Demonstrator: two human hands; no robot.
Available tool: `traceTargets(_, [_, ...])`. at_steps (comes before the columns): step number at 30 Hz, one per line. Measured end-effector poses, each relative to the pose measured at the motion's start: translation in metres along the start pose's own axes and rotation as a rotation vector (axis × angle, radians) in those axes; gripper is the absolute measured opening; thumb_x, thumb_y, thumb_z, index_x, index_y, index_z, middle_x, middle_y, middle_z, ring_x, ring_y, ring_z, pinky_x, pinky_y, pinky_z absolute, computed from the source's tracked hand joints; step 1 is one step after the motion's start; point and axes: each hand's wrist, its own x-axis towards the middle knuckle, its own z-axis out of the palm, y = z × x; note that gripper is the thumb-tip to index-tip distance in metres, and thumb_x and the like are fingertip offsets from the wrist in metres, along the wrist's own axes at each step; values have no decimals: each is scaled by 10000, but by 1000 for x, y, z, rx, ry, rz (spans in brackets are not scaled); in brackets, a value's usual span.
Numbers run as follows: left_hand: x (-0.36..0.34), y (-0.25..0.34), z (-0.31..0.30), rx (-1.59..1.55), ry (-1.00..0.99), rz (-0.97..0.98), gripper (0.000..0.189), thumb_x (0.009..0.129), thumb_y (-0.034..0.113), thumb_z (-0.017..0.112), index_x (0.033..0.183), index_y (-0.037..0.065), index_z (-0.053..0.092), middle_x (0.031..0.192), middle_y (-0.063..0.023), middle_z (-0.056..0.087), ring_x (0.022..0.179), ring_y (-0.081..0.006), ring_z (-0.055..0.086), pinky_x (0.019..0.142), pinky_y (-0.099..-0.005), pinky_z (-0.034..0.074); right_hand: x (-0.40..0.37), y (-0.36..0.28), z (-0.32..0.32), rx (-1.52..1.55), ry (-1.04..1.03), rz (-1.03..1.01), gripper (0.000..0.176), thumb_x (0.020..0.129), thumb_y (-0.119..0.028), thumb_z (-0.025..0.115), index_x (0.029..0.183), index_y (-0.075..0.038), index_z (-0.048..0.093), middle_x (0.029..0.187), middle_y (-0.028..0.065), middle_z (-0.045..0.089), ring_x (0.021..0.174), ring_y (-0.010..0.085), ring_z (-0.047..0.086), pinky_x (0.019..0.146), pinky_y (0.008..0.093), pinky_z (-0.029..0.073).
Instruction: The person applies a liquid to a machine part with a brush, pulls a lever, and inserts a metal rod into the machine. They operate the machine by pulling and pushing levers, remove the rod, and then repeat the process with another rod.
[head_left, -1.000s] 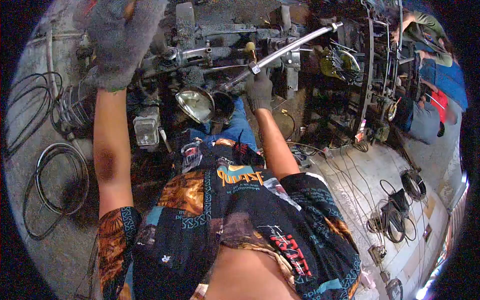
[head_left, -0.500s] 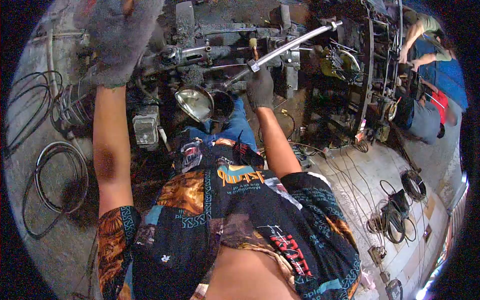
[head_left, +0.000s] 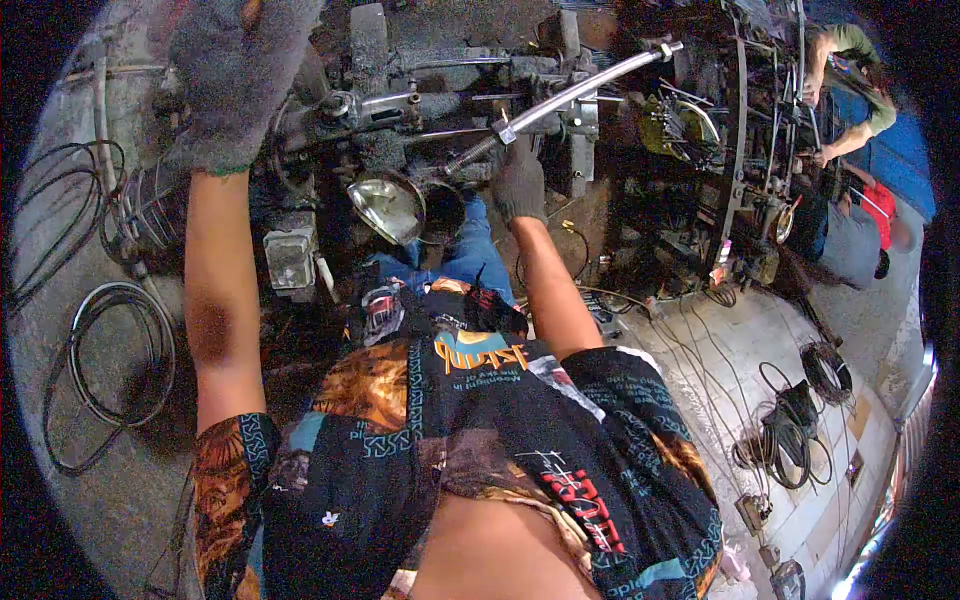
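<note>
My left hand [head_left: 235, 95], in a grey glove, is raised close to the camera at the upper left. Blur and the frame edge hide its fingers. My right hand [head_left: 519, 182], also gloved, looks closed beside the nut end of a shiny metal rod [head_left: 590, 88] with a threaded tip. Whatever it holds is mostly hidden; a thin piece shows above the fingers. Left of that hand sits a round metal bowl [head_left: 387, 207] with a shiny inside. Behind both hands stretches a dark, greasy machine frame with a cylinder [head_left: 385, 112].
A small grey box [head_left: 291, 258] is beside my left forearm. A round container [head_left: 685, 128] holds several metal pieces. Coiled cables [head_left: 790, 432] and a hose loop [head_left: 122, 352] lie on the floor. Two other people [head_left: 868, 100] are at the right, near a metal rack [head_left: 738, 150].
The yellow-tipped thing above my right hand no longer shows. My left hand has shifted slightly. At the right, the co-worker's arms have moved farther apart.
</note>
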Motion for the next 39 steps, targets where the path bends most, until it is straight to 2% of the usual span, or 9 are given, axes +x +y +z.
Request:
traceTargets(8, [5,0,-18,383,-270,200,115,1004,126,628,1023,26,681,1016,-77,669,862,-166,648,738,-322,550,3,0,-2,-15,283,-274,394,886,-64,609,1268,-133,672,914,236,681,885,459,656,755,517,516])
traceTargets(14, [-5,15,6,155,-62,31,129,1009,132,613,1031,21,673,1004,-80,664,846,-156,641,724,-322,545,24,-6,8,14,52,63,393,917,-74,590,1300,-130,657,953,232,694,919,455,671,789,517,525])
traceTargets(22, [5,0,-16,261,-232,135,154,1016,150,618,997,6,669,974,-81,659,827,-165,629,718,-325,534,-24,-13,14,-182,61,-92,455,972,-122,573,1421,-194,569,994,299,675,920,511,656,729,536,518])
traceTargets(26, [4,-3,-11,283,-180,255,167,1022,163,613,989,9,669,974,-79,659,823,-159,625,710,-317,526,-10,-18,15,193,177,-105,325,995,-152,559,1314,-99,593,1069,286,672,969,494,647,788,540,514])
traceTargets(29, [0,12,-5,126,-175,-73,158,1016,163,623,1003,14,671,987,-76,660,833,-157,630,718,-317,530,7,11,52,193,228,-12,181,1003,-128,552,1149,-89,650,1017,224,656,917,435,651,822,508,511])
traceTargets(31, [0,7,-2,167,-150,78,145,1012,161,635,1021,21,673,998,-77,662,835,-148,630,717,-309,533,9,34,75,-441,-93,-155,229,988,-155,569,1177,-62,659,1014,203,667,972,400,650,881,487,502])
traceTargets(32, [0,7,-2,167,-148,77,145,1012,161,635,1021,21,673,998,-77,662,835,-148,630,717,-309,533,-6,-7,41,23,6,-40,282,981,-193,602,1234,-78,653,1029,215,684,955,407,664,860,494,512])
traceTargets(38, [4,-26,-21,199,-175,156,168,1021,171,631,1044,10,673,1007,-77,666,854,-152,652,732,-310,553,-20,-4,15,156,173,-56,323,970,-127,627,1292,-132,652,995,259,690,910,427,685,787,490,527])
traceTargets(39, [13,-63,-37,76,-128,-69,170,1025,168,625,1045,7,675,1008,-74,671,865,-159,664,739,-314,561,-17,-3,12,153,173,-52,323,970,-127,627,1292,-132,652,995,259,690,910,427,685,787,490,527])
